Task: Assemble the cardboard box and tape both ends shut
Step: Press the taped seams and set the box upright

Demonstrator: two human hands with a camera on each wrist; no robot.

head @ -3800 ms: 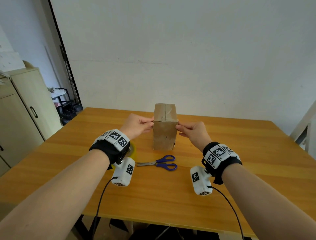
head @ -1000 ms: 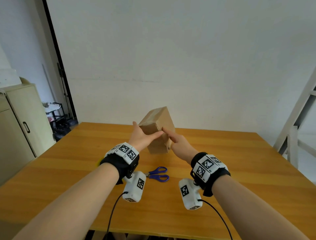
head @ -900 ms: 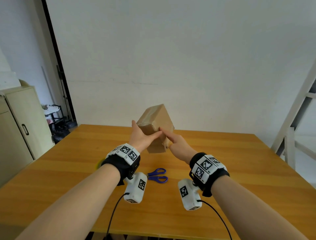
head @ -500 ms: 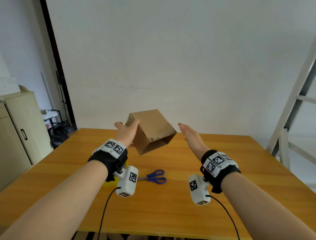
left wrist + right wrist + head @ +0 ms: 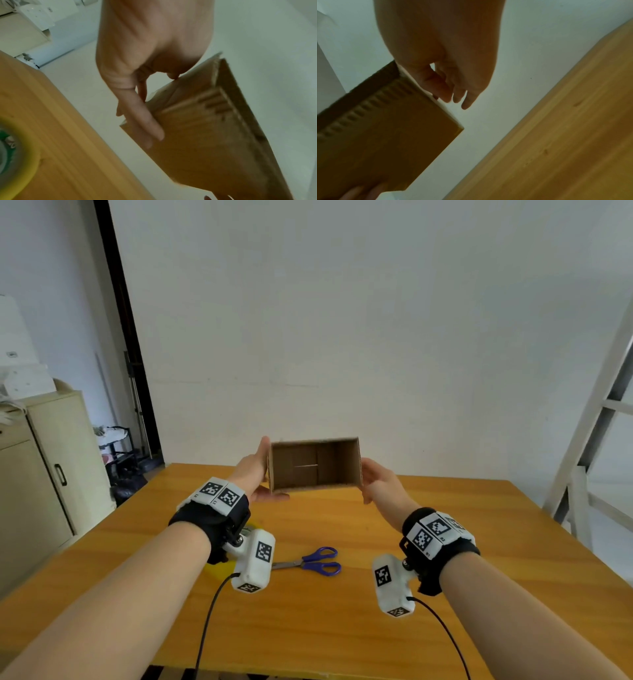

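I hold a brown cardboard box (image 5: 308, 463) in the air above the table, level, with its open end turned toward me. Its far end is closed, and a thin seam shows inside. My left hand (image 5: 258, 474) grips the left wall, fingers up along the side and thumb (image 5: 145, 121) under the bottom face. My right hand (image 5: 371, 481) clasps the right wall, its fingers (image 5: 453, 94) curved past the edge. A yellow tape roll (image 5: 10, 142) lies on the table below my left wrist. It is mostly hidden in the head view.
Blue-handled scissors (image 5: 311, 561) lie on the wooden table (image 5: 445, 628) between my wrists. A beige cabinet (image 5: 41, 474) stands at the left and a white ladder frame (image 5: 589, 440) at the right. A plain wall is behind.
The box was lifted off the table and tipped over, with the right hand off it briefly. That hand now holds the right wall, and the open end faces me.
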